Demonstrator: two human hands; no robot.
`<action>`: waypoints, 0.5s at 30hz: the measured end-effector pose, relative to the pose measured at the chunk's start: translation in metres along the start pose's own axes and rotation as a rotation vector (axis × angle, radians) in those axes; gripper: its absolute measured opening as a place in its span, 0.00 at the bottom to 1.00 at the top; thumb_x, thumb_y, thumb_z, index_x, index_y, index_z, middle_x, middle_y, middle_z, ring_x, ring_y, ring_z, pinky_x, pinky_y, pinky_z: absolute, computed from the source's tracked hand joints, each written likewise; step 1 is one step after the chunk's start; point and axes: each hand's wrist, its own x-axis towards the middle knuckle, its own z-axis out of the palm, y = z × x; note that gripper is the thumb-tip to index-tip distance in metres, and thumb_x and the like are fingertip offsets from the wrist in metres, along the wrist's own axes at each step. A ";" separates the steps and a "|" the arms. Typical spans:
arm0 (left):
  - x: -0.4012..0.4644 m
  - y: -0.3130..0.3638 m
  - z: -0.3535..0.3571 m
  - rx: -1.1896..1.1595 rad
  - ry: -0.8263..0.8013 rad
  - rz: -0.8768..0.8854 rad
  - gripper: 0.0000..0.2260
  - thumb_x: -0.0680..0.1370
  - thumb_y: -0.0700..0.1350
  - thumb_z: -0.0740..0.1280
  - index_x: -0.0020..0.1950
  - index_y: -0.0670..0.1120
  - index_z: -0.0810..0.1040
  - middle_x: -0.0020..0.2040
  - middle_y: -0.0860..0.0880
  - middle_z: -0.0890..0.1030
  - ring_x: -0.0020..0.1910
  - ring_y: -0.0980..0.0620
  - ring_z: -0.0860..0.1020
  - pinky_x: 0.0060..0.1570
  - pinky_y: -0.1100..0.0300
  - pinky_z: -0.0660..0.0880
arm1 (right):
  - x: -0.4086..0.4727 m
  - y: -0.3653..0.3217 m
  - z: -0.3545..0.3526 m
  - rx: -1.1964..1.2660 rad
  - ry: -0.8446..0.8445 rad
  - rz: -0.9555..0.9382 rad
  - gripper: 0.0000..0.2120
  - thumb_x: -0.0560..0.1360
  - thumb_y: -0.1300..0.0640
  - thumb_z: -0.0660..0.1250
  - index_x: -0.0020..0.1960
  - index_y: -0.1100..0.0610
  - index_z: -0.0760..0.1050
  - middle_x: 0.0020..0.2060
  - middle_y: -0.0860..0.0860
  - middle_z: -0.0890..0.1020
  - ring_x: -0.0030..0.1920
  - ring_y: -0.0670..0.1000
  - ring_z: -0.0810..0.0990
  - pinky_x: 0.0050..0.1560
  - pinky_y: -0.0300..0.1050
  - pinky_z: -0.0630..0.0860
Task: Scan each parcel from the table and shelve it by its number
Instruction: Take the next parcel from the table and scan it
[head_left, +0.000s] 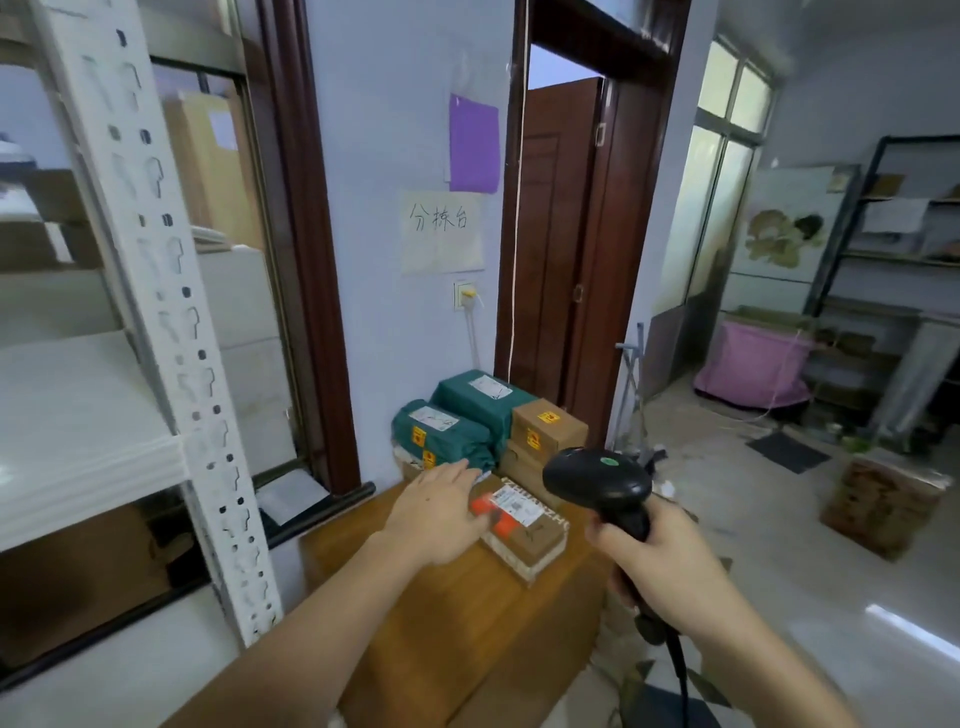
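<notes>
Your left hand (441, 512) lies flat with straight fingers on the near cardboard parcel (524, 527) on the wooden table (457, 613), your right hand (660, 558) grips the black scanner (597, 480) just beside it, green parcels (457, 421) and brown boxes (545, 428) stacked behind, white shelf (78, 415) at left.

Ahead of me a purple sheet (474, 143) hangs on the pale wall, and just under it a white paper sign (441, 232) with handwritten characters. Below that sits a wall socket (465, 295) with a yellow plug in it (its white cable drops straight down). To my right a dark wooden door (563, 234) stands ajar in its frame. Farther off, on the floor, I see a pink bin (756, 371), a dark floor mat (788, 451), and a brown carton (883, 503) well apart from them.
</notes>
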 end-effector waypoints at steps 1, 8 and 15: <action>0.009 0.000 0.006 -0.001 -0.010 -0.008 0.35 0.83 0.65 0.60 0.85 0.51 0.56 0.86 0.49 0.56 0.84 0.48 0.56 0.83 0.48 0.54 | 0.009 0.006 0.000 -0.005 -0.003 0.004 0.02 0.76 0.60 0.68 0.47 0.58 0.75 0.28 0.55 0.76 0.27 0.54 0.76 0.31 0.49 0.74; 0.095 -0.021 0.043 -0.017 -0.034 -0.051 0.34 0.82 0.65 0.62 0.85 0.53 0.58 0.85 0.50 0.58 0.83 0.48 0.58 0.81 0.47 0.55 | 0.096 0.037 0.006 -0.044 -0.033 0.055 0.02 0.76 0.59 0.68 0.46 0.57 0.76 0.28 0.53 0.77 0.27 0.50 0.78 0.31 0.46 0.76; 0.193 -0.055 0.051 -0.037 -0.053 -0.095 0.34 0.82 0.67 0.61 0.84 0.54 0.59 0.84 0.51 0.60 0.82 0.48 0.60 0.81 0.46 0.58 | 0.198 0.049 0.017 -0.022 -0.044 0.098 0.04 0.75 0.57 0.70 0.47 0.57 0.76 0.29 0.53 0.78 0.28 0.51 0.79 0.32 0.46 0.77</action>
